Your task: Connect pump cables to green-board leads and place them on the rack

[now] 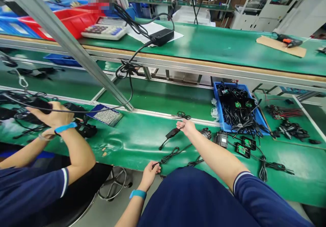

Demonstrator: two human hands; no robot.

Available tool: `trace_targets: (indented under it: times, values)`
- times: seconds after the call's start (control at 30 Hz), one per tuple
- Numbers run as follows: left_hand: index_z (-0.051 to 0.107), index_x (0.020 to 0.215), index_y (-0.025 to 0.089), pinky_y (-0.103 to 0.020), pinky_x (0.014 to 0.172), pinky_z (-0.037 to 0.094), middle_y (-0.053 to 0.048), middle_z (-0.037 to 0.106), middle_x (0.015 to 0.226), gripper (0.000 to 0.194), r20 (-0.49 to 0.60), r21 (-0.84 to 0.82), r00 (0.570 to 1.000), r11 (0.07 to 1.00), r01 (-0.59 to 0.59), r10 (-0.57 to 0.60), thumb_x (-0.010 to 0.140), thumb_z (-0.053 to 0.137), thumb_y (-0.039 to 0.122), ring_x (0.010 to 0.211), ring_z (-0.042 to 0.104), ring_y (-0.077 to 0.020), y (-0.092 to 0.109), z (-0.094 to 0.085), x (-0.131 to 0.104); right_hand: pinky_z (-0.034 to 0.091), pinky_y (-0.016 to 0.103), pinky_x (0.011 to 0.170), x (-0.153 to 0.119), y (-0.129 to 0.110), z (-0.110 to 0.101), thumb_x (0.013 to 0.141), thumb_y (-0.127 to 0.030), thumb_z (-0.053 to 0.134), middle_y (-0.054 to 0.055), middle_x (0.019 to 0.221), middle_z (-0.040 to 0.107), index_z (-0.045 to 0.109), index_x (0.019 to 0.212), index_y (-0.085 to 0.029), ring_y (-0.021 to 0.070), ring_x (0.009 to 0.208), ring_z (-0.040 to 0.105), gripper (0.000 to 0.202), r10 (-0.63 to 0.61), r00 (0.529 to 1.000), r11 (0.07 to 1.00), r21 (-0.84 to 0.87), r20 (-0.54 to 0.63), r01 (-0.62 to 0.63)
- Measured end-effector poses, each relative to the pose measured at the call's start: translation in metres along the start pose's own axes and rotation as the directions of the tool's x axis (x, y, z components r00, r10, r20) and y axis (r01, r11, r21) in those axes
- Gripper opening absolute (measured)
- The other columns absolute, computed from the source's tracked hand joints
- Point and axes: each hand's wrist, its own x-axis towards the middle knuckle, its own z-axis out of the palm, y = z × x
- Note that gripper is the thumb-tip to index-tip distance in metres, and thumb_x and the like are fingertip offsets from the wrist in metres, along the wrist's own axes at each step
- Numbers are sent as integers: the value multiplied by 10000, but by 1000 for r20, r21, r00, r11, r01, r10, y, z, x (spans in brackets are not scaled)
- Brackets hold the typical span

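Note:
My left hand [150,173], with a teal band at its wrist, is closed on the end of a black cable near the table's front edge. From there the coiled black cable [170,156] runs right across the green table. My right hand [187,127] reaches further in, palm partly up, its fingers closed on the thin lead of a small black box [172,132]. A short lead with a connector [161,147] hangs off the box's other end. Dark cylindrical housings [221,139] stand right of my right forearm, beside open black cases with green circuit boards [242,149].
A blue bin [265,127] of black cables stands at right. A tray of small metal parts [107,115] sits left. A co-worker's hand [57,115] holds a black item. Overhead, a shelf [216,49] bears a power adapter [162,37] with a hanging cable, and a calculator [105,30].

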Motion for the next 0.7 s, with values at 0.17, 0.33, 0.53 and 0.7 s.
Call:
trace_targets:
  times: [0.17,0.33,0.53,0.7]
  values:
    - [601,903,143,-300,627,496,-53,676,690,598,-3,-27,1000,1000,-3,3,572,757,615,610,624,-166,13,-42,15,551,312,660,40,0,-38,920,-150,494,64,694,620,501,958,-131,171,648,637,44,-99,969,915,-404,-227,-1]
    - [622,942,126,-323,692,538,-77,699,718,664,31,-15,999,1000,13,-12,552,778,640,657,652,-188,29,-65,17,443,435,1009,46,-8,-37,832,-164,635,274,1121,618,587,1047,-46,324,1182,568,250,-375,896,659,-749,-238,76]
    - [648,1036,145,-409,838,595,-106,740,819,874,-29,56,997,996,71,-70,458,752,792,794,722,-283,45,-68,23,350,471,1100,27,78,3,793,-110,621,184,1283,582,643,1084,-106,310,1277,462,291,-292,691,-288,-749,662,596]
    - [661,1090,198,-463,1030,531,-95,758,906,918,-15,93,982,978,187,-186,387,785,775,976,714,-341,33,-75,32,464,470,966,56,108,16,776,-123,673,106,1052,669,662,929,-133,294,1139,534,154,309,635,-508,-442,708,740]
